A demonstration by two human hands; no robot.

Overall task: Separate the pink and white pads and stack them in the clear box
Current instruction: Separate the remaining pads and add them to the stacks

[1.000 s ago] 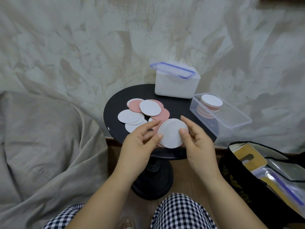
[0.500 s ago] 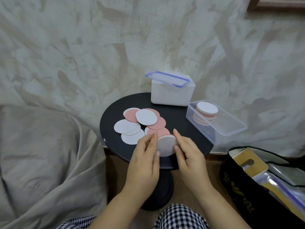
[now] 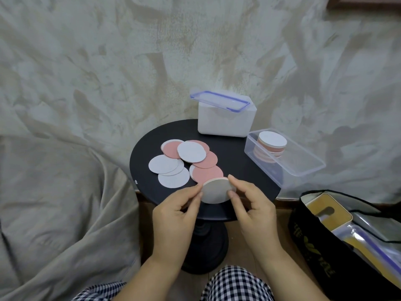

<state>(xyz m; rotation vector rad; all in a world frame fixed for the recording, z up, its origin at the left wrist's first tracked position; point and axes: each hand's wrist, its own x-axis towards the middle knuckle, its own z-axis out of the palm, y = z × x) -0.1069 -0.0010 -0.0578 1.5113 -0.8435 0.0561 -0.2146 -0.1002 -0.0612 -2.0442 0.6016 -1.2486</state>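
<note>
My left hand [image 3: 173, 216] and my right hand [image 3: 251, 205] pinch the opposite edges of a small stack of round pads [image 3: 217, 191], white face up, held tilted just over the near part of the round black table [image 3: 245, 172]. Several loose pink and white pads [image 3: 186, 159] lie overlapping on the table behind the held stack. The clear box [image 3: 303, 164] sits at the table's right edge, partly overhanging it. Inside it stands a stack of pink and white pads [image 3: 272, 141] with a white one on top.
A white tub [image 3: 225, 124] stands at the back of the table with a blue-rimmed clear lid [image 3: 219, 100] lying on it. A black bag [image 3: 347, 242] with packaged items sits on the floor at right. Grey fabric lies at left. My checked trousers show at the bottom.
The held pad stack has dropped from raised and facing me to low over the table, tilted flatter. Both hands stay on its edges. The view has tilted downward.
</note>
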